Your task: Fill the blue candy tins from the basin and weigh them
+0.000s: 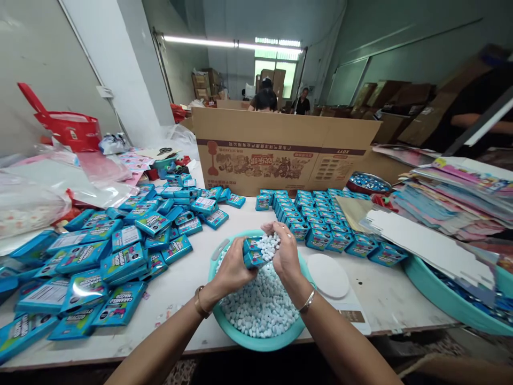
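Note:
My left hand (233,268) grips a small blue box (252,252), held open end toward the right, over a teal basin (224,326) full of small white candies (260,307). My right hand (285,250) is cupped around a heap of the same white candies (269,246) and presses them against the box's opening. Both wrists wear thin bracelets. The basin sits at the table's near edge, right under my hands.
Loose flat blue boxes (100,256) cover the table's left side. Filled blue boxes (316,216) stand in rows on the right, before a big cardboard carton (280,149). A white scale (328,275), another teal basin (449,299), printed sheets (452,200), and people far back.

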`<state>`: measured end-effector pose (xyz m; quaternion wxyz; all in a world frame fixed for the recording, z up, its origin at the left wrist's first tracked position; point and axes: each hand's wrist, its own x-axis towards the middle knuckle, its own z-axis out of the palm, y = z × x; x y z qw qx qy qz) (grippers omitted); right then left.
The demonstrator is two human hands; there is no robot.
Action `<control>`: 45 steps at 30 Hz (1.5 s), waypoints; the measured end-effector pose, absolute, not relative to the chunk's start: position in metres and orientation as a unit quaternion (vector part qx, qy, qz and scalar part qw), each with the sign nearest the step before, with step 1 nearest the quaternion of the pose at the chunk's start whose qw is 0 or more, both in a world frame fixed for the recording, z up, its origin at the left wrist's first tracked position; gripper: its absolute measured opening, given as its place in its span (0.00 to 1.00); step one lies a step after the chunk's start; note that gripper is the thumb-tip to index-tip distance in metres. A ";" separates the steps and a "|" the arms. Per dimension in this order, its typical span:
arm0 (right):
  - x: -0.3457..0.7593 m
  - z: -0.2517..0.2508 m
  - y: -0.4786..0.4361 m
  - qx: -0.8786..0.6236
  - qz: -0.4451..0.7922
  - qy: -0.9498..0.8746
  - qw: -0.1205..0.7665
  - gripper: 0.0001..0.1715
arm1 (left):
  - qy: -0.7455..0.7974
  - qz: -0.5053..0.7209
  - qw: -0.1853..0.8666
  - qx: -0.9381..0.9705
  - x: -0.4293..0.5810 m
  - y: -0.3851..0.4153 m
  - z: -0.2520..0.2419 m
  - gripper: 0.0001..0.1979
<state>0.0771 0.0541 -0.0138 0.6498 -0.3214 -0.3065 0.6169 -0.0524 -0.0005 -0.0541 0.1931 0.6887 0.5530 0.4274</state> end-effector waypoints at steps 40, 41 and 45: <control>0.035 -0.086 -0.024 -0.262 0.124 -0.956 0.038 0.34 | 0.517 0.595 0.335 0.516 -0.113 -0.002 -0.023 0.34; 0.037 -0.087 -0.020 -0.273 0.120 -0.954 0.034 0.34 | 0.517 0.595 0.338 0.514 -0.113 -0.001 -0.026 0.34; 0.053 -0.087 -0.005 -0.317 0.090 -0.944 0.011 0.26 | 0.521 0.585 0.358 0.508 -0.110 0.000 -0.033 0.33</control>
